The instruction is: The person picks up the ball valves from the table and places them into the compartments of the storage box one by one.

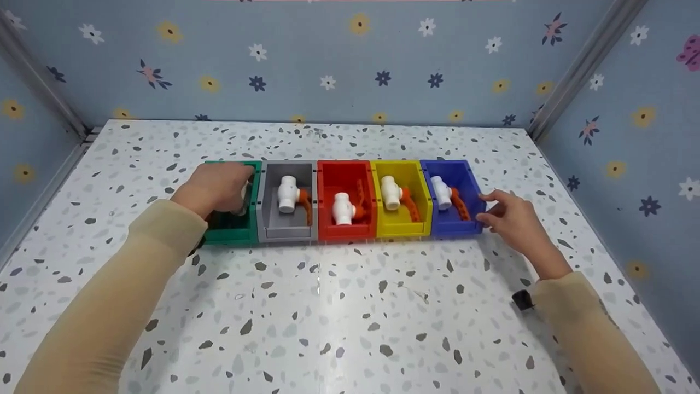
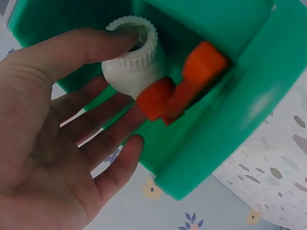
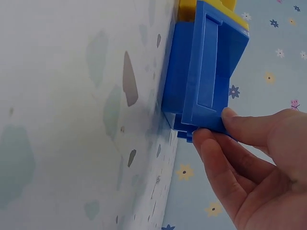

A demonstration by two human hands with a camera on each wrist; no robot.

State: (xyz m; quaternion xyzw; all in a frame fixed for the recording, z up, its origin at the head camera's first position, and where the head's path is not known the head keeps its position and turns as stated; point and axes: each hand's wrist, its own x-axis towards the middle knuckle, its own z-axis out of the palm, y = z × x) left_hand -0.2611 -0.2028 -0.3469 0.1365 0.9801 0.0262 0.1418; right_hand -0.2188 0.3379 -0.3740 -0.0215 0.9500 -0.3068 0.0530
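Note:
My left hand (image 1: 219, 186) reaches into the green bin (image 1: 232, 236) at the row's left end. In the left wrist view its thumb lies over the open end of a white ball valve (image 2: 132, 76) with an orange handle (image 2: 204, 60), and the fingers grip it from the other side. My right hand (image 1: 514, 219) pinches the side wall of the blue bin (image 1: 458, 228) at the right end between thumb and fingers. Inside the blue bin lies another white ball valve (image 1: 441, 193) with its orange handle.
Between the end bins stand a grey bin (image 1: 287, 233), a red bin (image 1: 346, 233) and a yellow bin (image 1: 404, 229), each holding one white valve with an orange handle. The bins sit side by side on a speckled table (image 1: 328, 306). Flowered panels (image 1: 306, 54) enclose the back and sides.

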